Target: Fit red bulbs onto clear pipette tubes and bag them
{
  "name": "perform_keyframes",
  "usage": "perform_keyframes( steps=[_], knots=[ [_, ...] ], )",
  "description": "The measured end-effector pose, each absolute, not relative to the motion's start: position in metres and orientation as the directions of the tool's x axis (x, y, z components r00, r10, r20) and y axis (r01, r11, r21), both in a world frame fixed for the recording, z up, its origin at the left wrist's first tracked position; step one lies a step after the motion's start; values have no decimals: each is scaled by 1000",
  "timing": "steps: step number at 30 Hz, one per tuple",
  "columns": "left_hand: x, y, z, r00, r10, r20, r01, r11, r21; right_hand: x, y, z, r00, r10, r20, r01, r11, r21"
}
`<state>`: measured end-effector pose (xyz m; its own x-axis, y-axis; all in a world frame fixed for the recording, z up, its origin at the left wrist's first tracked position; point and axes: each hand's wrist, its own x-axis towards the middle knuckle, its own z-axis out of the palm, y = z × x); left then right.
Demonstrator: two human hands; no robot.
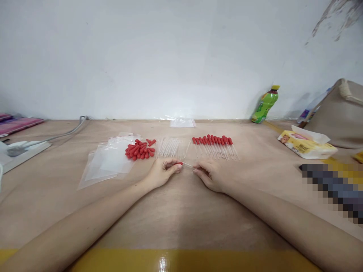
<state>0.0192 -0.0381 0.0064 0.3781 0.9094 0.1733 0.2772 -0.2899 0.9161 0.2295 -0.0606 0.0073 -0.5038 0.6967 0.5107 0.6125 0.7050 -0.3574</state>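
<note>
My left hand point(164, 172) pinches a red rubber bulb point(179, 163), its fingers closed round it. A thin clear tube point(187, 165) runs from that bulb to my right hand point(208, 174), whose fingertips grip its other end. Beyond my left hand lies a pile of red bulbs point(138, 150), partly on clear plastic bags point(106, 160). A row of loose clear tubes point(170, 147) lies beside the pile. Further right, several tubes with red bulbs point(216, 140) on their far ends lie side by side.
A green bottle point(265, 105) leans against the wall. To the right are a tissue pack point(306, 145), a beige bag point(337, 113) and a pixelated dark object point(334, 189). A power strip point(25, 153) with a grey cable lies left; a small clear bag point(183, 122) is near the wall.
</note>
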Motion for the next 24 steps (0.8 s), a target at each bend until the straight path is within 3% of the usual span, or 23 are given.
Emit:
perform_keyframes(
  steps=[9, 16, 24],
  knots=[
    [18, -41, 5, 486, 850, 205, 235, -353, 906, 240, -49, 4, -629, 608, 485, 547, 789, -279],
    [18, -43, 3, 456, 862, 223, 392, -420, 819, 239, -55, 9, -641, 564, 522, 646, 763, -31],
    [18, -45, 5, 514, 807, 290, 443, -539, 717, 234, -59, 11, -627, 563, 538, 649, 760, -38]
  ],
)
